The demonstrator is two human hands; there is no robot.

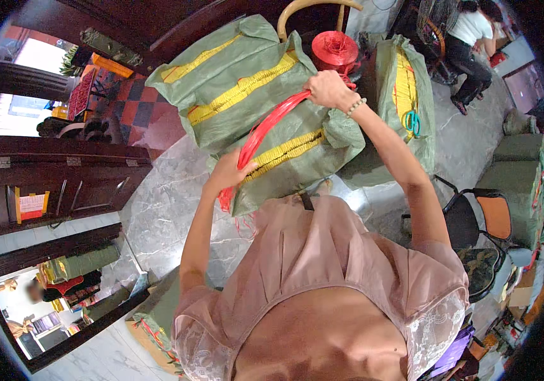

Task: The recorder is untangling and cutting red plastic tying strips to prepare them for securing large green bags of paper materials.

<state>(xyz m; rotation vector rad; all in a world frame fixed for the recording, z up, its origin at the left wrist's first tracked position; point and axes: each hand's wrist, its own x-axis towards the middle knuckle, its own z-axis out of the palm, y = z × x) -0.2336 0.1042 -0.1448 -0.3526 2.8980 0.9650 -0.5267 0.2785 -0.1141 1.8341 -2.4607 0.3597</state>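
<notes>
A bundle of red plastic twine (271, 120) stretches slantwise between my two hands, over a full green woven sack (285, 174) with a gathered yellow band. My right hand (330, 90) is closed in a fist round the upper end. Lower down, my left hand (226, 173) grips the same twine near the sack's left edge, and loose red ends (225, 199) hang below it. Just beyond my right hand sits a large red spool of twine (335, 48). Teal-handled scissors (412, 122) lie on another green sack (383, 136) to the right.
More green sacks (211, 60) with yellow bands lie behind. A wooden chair back (313, 7) rises at the far side. A black and orange chair (485, 216) stands at right, near stacked green bundles (520, 184). Another person (469, 47) sits at far right. Grey marble-look floor (164, 190) surrounds the sacks.
</notes>
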